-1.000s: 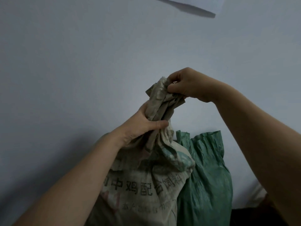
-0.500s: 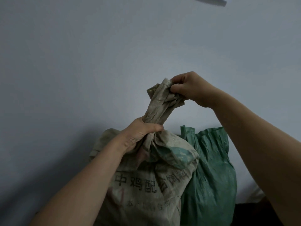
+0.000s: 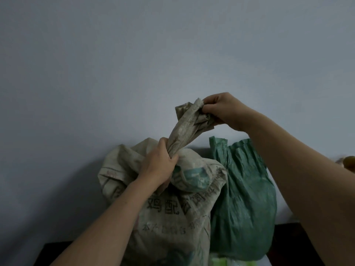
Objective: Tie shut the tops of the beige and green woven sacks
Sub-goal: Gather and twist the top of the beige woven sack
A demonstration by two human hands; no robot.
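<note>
The left grip (image 3: 159, 166) is closed around the bottom of the gathered neck (image 3: 184, 131) of the beige sack (image 3: 172, 227); its fingers are curled round the bunched cloth at the place where the neck leaves the full body of the sack. The right grip (image 3: 224, 110) is higher and more to the right, and it pinches the loose top end of the same neck between the thumb and the curled fingers, so that a crumpled bit of cloth stands out to the left of them. Between the two grips the neck goes like a thick twisted rope, tilted upward to the right. I see no string and no knot on it. The beige sack stands upright in the lower middle of the view, its shoulders wrinkled, with black printed characters (image 3: 169, 208) across its front and a faded teal patch (image 3: 194, 175) under the left grip. The green sack (image 3: 244, 198) stands just beside it on the right, touching it, and its top is loose and untied, with one corner pointing up. Both sacks lean against a plain pale wall (image 3: 115, 73) and stand on a dark surface (image 3: 284, 237). At the right edge, behind the right forearm, there is a small yellowish thing (image 3: 348, 162), too much hidden to tell what it is
</note>
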